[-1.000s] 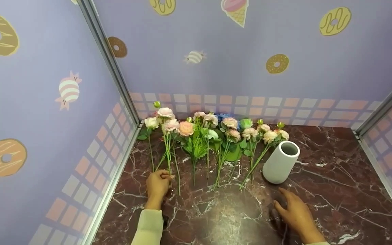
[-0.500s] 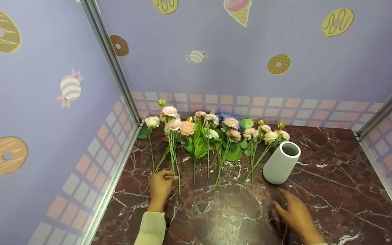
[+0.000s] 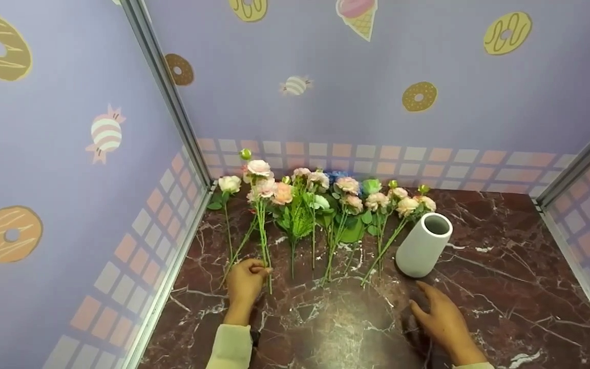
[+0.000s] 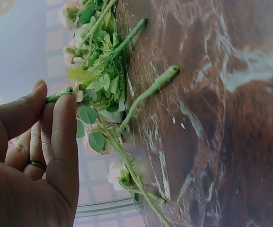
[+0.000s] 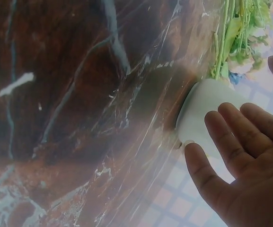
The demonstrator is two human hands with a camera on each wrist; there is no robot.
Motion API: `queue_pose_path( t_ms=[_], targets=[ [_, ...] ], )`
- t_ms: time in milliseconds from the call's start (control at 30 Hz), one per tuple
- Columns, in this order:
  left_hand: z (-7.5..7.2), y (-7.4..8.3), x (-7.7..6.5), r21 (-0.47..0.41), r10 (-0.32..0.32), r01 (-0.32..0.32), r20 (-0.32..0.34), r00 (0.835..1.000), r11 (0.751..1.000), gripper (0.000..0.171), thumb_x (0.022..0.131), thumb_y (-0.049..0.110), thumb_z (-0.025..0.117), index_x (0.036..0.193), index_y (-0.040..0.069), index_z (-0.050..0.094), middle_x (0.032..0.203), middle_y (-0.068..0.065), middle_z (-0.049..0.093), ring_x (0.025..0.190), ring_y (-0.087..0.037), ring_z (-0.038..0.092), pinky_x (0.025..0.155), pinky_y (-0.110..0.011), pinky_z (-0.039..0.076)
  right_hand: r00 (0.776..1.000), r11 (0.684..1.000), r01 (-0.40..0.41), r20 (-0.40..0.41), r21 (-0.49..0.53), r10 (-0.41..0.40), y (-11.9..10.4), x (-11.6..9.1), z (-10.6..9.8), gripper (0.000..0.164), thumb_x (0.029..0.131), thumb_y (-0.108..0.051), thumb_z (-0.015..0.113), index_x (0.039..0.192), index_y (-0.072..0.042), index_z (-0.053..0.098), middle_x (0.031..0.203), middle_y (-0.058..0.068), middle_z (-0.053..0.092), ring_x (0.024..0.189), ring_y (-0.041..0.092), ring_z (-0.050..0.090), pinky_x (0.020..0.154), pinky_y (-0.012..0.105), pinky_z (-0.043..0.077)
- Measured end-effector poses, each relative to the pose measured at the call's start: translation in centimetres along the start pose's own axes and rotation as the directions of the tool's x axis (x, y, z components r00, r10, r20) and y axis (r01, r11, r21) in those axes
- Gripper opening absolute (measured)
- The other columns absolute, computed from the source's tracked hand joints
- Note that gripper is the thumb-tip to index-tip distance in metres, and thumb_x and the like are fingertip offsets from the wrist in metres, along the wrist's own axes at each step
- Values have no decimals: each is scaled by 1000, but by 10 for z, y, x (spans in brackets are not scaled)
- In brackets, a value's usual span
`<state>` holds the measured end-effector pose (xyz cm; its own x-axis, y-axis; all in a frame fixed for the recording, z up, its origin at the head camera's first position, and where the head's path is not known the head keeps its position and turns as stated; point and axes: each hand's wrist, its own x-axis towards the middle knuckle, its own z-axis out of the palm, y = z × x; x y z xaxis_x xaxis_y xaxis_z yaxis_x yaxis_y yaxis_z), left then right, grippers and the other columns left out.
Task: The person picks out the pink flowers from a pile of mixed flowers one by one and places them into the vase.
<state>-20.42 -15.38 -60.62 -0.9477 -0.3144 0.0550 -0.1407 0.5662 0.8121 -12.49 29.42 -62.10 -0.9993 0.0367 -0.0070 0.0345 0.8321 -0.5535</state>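
My left hand [image 3: 246,283] pinches the lower end of a green flower stem [image 4: 59,94] between thumb and forefinger. That stem carries pale pink flowers [image 3: 259,169] and a green bud [image 3: 245,154], raised over the flowers behind. Just right of it lies an orange flower [image 3: 282,193], and to its left a white one [image 3: 229,184]. My right hand [image 3: 443,318] holds nothing, its fingers spread near the table in front of the white vase [image 3: 422,248]. In the right wrist view the fingers overlap the vase's side [image 5: 205,106]. The vase stands upright with its round mouth visible.
A row of artificial flowers lies along the back wall, among them pink flowers [image 3: 347,185], a green one [image 3: 371,186] and leafy greenery [image 3: 295,220]. Their stems point toward me on the dark red marbled table [image 3: 336,328]. Patterned walls [image 3: 346,113] enclose the back and sides.
My left hand has moved a little to the right, carrying the pink flower with it; the bloom now overlaps the orange one. The right hand has hardly moved.
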Motion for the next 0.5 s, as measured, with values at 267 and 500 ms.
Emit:
queue_pose_path(
  t_ms=[267, 500],
  targets=[
    [1, 8, -8, -32, -12, 13, 31, 999, 999, 15, 91, 13, 95, 101, 7, 87, 90, -6, 84, 75, -17, 72, 69, -34, 57, 1000, 1000, 18, -5, -14, -18, -2, 2, 5, 58, 107, -23, 77, 155, 6, 61, 152, 35, 67, 141, 57, 65, 120, 71, 51],
    [2, 13, -16, -43, 10, -8, 42, 999, 999, 14, 90, 13, 96, 99, 7, 86, 88, -5, 83, 75, -15, 73, 70, -35, 59, 999, 1000, 9, 36, -3, -9, -6, 3, 5, 59, 107, -24, 77, 156, 6, 61, 154, 34, 66, 145, 55, 63, 122, 70, 49]
  ],
)
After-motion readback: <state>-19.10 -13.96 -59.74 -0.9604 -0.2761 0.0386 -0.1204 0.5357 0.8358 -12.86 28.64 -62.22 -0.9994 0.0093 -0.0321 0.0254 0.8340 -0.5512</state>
